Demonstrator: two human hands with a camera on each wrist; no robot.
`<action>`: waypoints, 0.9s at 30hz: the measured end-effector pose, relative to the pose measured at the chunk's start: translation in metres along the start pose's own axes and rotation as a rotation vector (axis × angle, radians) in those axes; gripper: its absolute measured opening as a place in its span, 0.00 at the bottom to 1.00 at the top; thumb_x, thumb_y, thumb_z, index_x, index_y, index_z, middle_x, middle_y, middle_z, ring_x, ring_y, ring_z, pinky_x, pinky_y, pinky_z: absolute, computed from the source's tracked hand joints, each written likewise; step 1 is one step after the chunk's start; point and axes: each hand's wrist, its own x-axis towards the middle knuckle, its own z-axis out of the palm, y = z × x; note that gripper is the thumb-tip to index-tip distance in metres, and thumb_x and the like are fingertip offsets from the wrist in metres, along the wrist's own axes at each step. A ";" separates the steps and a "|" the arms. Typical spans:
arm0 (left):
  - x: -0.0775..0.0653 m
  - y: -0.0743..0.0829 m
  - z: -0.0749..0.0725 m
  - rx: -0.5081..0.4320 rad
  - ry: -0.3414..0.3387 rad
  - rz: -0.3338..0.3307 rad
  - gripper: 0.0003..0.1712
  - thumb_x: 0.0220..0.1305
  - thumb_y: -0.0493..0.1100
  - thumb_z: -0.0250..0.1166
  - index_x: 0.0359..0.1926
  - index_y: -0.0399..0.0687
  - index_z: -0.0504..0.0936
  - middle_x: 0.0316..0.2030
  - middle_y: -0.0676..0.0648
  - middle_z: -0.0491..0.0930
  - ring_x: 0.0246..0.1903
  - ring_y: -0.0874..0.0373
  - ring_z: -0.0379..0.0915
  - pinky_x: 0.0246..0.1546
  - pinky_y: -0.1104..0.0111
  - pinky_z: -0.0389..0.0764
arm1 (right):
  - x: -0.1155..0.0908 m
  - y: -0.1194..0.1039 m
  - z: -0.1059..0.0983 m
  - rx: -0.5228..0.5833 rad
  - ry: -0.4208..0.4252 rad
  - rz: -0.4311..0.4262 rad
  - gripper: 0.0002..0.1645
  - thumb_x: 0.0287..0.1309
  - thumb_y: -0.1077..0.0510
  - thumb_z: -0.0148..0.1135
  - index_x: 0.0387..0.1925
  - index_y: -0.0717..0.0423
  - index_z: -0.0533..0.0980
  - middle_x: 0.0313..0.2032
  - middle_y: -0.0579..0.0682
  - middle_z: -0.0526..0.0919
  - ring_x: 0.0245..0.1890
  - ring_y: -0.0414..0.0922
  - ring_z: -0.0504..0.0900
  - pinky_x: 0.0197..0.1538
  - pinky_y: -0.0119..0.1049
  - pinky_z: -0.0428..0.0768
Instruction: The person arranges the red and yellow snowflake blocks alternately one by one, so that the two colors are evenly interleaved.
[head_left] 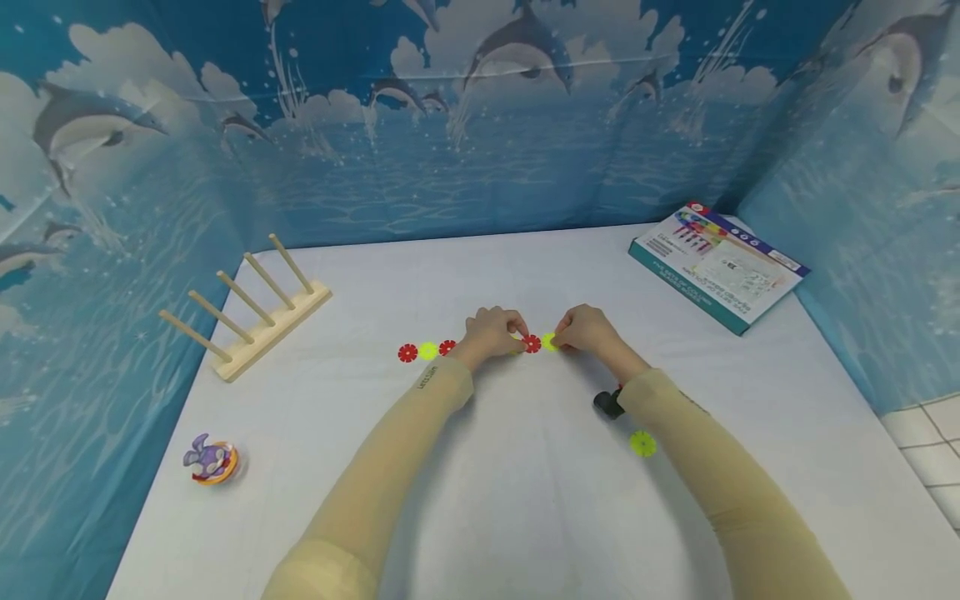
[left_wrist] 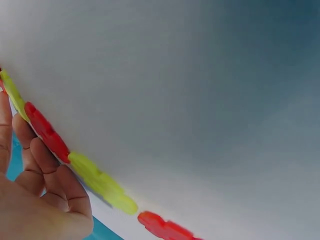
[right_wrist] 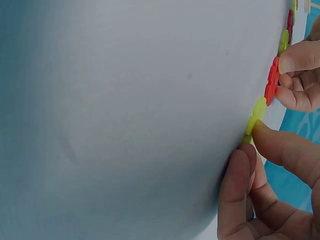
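Observation:
Notched plastic discs, red and yellow-green by turns, lie in a row across the white table. My left hand (head_left: 491,332) reaches over the middle of the row and pinches a red disc (right_wrist: 272,82) between thumb and finger. On its right side, my right hand (head_left: 590,330) grips the edge of a yellow-green disc (right_wrist: 256,117), thumb on one side and fingers on the other. These two discs meet edge to edge. At the row's left end are a red disc (head_left: 407,353) and a yellow-green disc (head_left: 428,351); part of the row is hidden under my left hand.
A loose yellow-green disc (head_left: 642,443) lies by my right sleeve, near a small black object (head_left: 607,404). At left stand a wooden rack (head_left: 273,335) with several upright pegs and a purple-and-orange toy (head_left: 211,460). A flat box (head_left: 718,265) lies back right.

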 end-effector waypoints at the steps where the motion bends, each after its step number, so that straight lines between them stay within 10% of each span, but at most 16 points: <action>1: 0.000 0.000 0.000 0.005 -0.001 0.001 0.11 0.60 0.48 0.69 0.44 0.57 0.83 0.45 0.50 0.77 0.52 0.52 0.66 0.57 0.54 0.64 | 0.000 0.000 0.000 -0.003 0.003 -0.004 0.12 0.58 0.57 0.67 0.38 0.63 0.78 0.28 0.51 0.82 0.28 0.42 0.77 0.33 0.30 0.74; 27: 0.007 0.021 0.009 0.034 0.032 0.039 0.11 0.64 0.51 0.68 0.46 0.55 0.83 0.45 0.50 0.78 0.51 0.53 0.66 0.55 0.55 0.65 | -0.004 -0.003 -0.002 0.003 0.003 0.013 0.12 0.57 0.57 0.68 0.38 0.63 0.79 0.29 0.50 0.80 0.29 0.42 0.75 0.32 0.29 0.72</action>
